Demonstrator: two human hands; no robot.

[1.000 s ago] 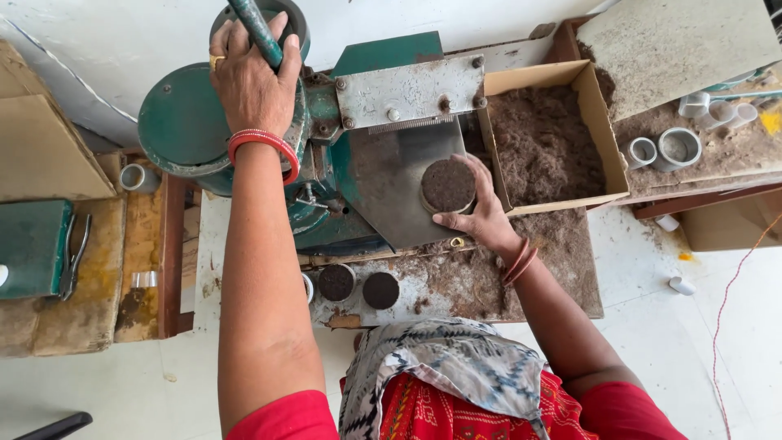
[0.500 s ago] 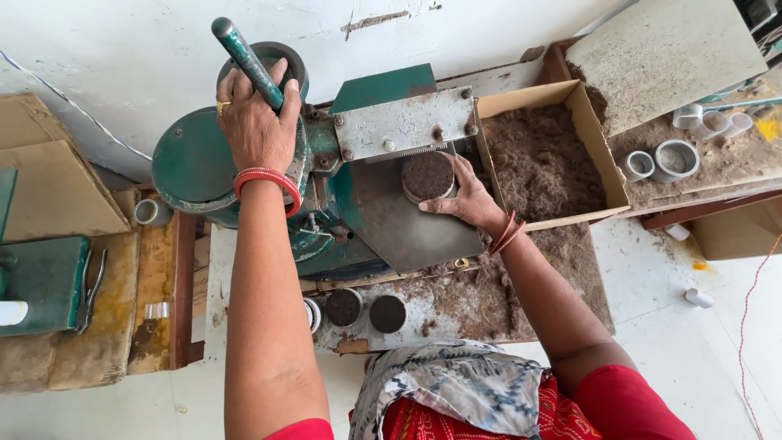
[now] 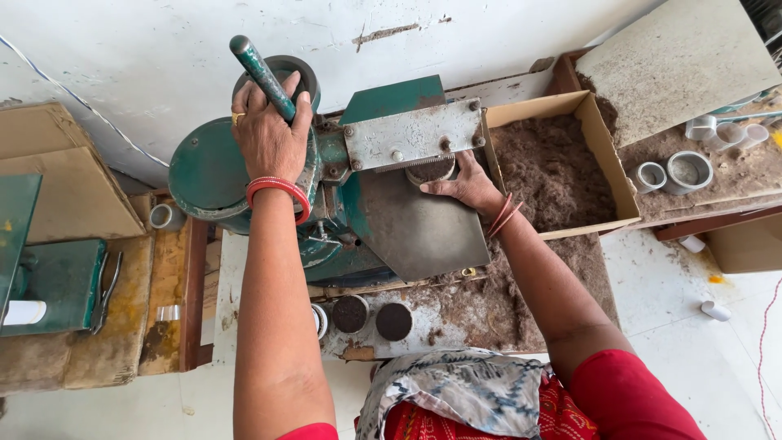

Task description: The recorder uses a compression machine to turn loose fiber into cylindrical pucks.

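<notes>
My left hand [image 3: 269, 134] grips the green handle [image 3: 261, 75] of the wheel on a green hand press [image 3: 383, 106]. My right hand [image 3: 468, 186] reaches under the press's grey metal head plate [image 3: 411, 134] and holds a round metal ring mould [image 3: 430, 171] filled with brown powder, mostly hidden beneath the plate. The mould rests on the press's slanted steel bed [image 3: 415, 232]. Two filled round moulds [image 3: 350, 314] [image 3: 394, 322] lie on the dusty bench in front of the press.
A cardboard box [image 3: 603, 155] of brown powder stands right of the press. Empty metal rings [image 3: 688, 171] sit on a dusty shelf further right, under a grey board [image 3: 676, 65]. Cardboard [image 3: 65, 179] and a green box with pliers [image 3: 102, 293] lie at the left.
My right hand has slid the filled mould up the steel bed and under the head plate. My left hand stays on the handle, which has swung a little.
</notes>
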